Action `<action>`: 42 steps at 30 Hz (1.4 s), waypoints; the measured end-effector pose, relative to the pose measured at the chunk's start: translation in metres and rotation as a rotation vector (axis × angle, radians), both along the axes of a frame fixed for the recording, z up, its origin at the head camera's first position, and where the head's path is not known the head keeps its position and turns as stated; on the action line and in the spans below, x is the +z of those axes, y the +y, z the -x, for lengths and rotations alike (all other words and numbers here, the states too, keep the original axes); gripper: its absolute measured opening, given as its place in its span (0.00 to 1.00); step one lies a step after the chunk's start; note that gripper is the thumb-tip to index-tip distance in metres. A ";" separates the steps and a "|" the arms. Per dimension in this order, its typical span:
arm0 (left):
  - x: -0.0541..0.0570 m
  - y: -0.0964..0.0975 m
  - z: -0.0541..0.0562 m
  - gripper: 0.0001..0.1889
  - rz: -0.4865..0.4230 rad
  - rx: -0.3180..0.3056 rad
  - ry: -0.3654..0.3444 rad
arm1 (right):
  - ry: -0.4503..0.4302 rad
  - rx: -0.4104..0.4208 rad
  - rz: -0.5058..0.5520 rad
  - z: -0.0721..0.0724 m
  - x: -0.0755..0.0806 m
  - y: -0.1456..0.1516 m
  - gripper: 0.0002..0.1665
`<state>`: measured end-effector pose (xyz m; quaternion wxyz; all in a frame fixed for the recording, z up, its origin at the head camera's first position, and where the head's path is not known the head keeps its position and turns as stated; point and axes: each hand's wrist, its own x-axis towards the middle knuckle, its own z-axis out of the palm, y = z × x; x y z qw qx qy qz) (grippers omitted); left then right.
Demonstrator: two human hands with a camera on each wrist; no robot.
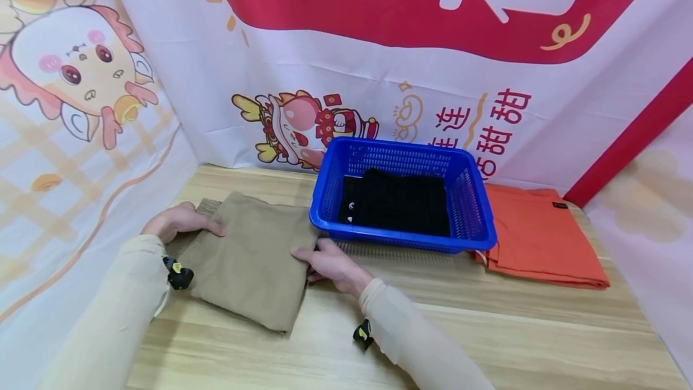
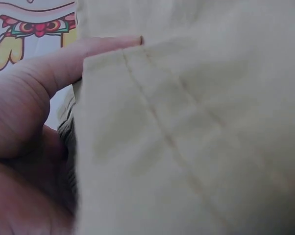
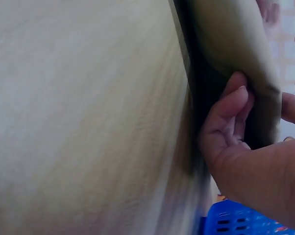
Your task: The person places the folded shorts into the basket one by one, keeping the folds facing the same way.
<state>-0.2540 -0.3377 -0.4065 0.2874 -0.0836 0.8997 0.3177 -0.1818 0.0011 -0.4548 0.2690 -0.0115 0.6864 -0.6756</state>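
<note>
A folded khaki garment (image 1: 254,257) with a ribbed edge at its upper left is held between both hands, low over the table. My left hand (image 1: 181,220) grips its left side, thumb lying on top; the left wrist view shows the fingers (image 2: 25,191) behind the cloth (image 2: 186,147), which has a double seam. On the opposite side, my right hand (image 1: 332,263) pinches the edge, thumb above and fingers curled underneath, as the right wrist view shows around the fingers (image 3: 231,107). The right fingertips lie close to the front left corner of a blue basket (image 1: 406,239).
Inside the basket lies a folded black garment (image 1: 400,203) with small white marks. To its right a folded orange garment (image 1: 541,239) lies on the wooden table (image 1: 487,330). Printed cloth walls (image 1: 335,59) rise behind and at both sides.
</note>
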 end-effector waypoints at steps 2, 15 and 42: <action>0.000 0.000 -0.001 0.65 -0.023 0.008 -0.004 | 0.038 0.020 -0.006 -0.002 0.002 -0.001 0.16; -0.002 -0.005 -0.004 0.68 -0.135 0.044 -0.039 | 0.419 0.111 -0.327 -0.012 0.020 -0.002 0.12; 0.039 0.002 -0.009 0.18 -0.762 -0.105 0.062 | 0.580 -0.004 -0.215 -0.035 0.075 0.034 0.19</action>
